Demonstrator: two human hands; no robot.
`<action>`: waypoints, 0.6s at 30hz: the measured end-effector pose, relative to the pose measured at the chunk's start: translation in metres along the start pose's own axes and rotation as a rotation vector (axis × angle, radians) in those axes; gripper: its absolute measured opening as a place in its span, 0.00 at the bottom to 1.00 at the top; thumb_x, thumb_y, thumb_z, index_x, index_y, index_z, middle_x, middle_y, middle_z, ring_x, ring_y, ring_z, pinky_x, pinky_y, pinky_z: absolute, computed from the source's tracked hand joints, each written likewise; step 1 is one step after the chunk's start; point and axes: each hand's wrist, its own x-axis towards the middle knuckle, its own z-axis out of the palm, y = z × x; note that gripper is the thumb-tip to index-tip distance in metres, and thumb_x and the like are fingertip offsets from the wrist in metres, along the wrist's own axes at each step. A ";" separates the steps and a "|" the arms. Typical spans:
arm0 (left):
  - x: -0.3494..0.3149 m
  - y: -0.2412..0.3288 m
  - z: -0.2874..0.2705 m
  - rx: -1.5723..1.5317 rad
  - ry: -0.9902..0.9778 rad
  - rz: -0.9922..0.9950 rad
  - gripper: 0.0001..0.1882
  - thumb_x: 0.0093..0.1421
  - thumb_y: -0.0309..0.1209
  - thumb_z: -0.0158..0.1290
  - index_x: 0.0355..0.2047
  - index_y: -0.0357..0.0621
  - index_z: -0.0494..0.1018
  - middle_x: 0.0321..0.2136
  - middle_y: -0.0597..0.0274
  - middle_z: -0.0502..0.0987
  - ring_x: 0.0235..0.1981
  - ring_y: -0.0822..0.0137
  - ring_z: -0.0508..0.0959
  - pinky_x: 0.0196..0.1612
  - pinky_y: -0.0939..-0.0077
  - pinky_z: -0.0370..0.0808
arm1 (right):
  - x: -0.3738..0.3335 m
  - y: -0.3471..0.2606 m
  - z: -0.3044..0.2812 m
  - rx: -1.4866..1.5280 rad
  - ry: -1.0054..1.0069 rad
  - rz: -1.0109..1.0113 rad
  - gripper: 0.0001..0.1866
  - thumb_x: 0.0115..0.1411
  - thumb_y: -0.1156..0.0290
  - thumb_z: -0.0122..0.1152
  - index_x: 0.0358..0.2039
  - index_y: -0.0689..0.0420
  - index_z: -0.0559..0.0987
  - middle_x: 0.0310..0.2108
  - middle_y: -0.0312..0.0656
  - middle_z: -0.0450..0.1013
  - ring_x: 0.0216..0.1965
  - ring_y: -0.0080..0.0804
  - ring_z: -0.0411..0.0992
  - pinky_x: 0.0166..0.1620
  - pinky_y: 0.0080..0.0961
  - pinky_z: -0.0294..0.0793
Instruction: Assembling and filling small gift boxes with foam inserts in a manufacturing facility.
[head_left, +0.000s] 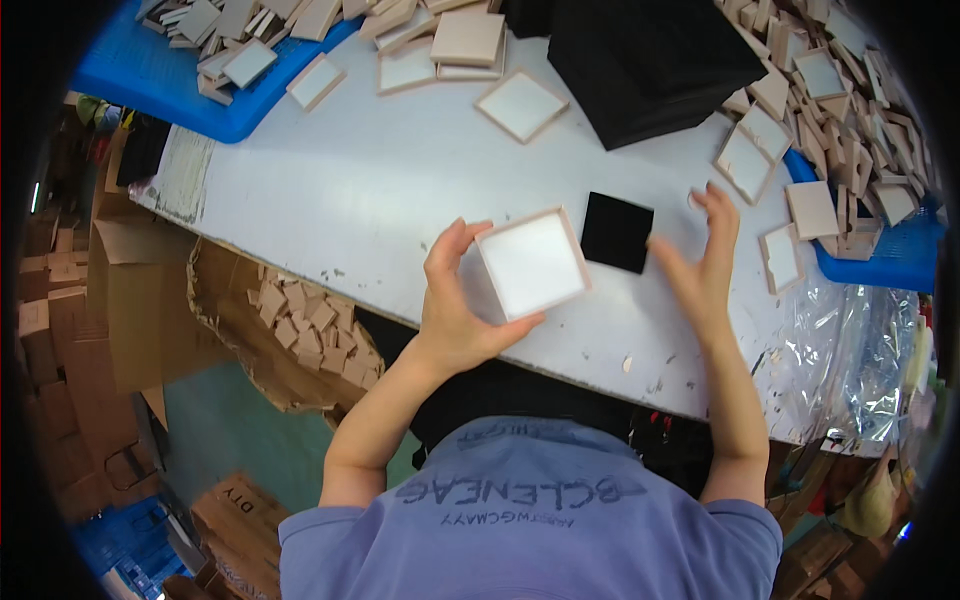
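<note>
Left hand: L hand (455, 320) grasps a white-lined box (535, 265) by its L side, thumb along the near edge, fingertips at the far L corner; some of the fingers are hidden behind the box wall.
Box: square, open side up, tan rim, held over the table (330, 200) in front of the person; underside n/v, so can't tell if it touches the tabletop.
Right hand: R hand (708, 270) is released, thumb & fingers spread w/ nothing between them; thumb tip blurred (motion, prob.), so contact w/ the black square (617, 232) is unclear.
Black square: lies flat just R of the box, betw. the two hands; too dark to make out any surface detail.
Black block: big black block (650, 75) at the far side, top cut off by the frame; can't tell if it's one pc. or a stack.
Trays: L blue tray (230, 118) & R blue tray (868, 272), both heaped w/ tan box parts, both partly lost at the dark lens rim.
Below: torn carton (215, 300) L of the person w/ small tan blocks (310, 335), partly hidden by the table edge.
R edge: crumpled clear plastic (850, 350), glare blurs its folds.
</note>
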 end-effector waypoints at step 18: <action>0.201 -0.182 -0.040 0.926 -0.011 0.185 0.34 0.58 0.46 0.51 0.58 0.37 0.59 0.59 0.41 0.58 0.58 0.47 0.61 0.59 0.58 0.55 | -0.136 0.052 -0.138 0.276 0.768 0.446 0.08 0.63 0.67 0.50 0.32 0.57 0.71 0.26 0.32 0.67 0.27 0.18 0.64 0.30 0.18 0.65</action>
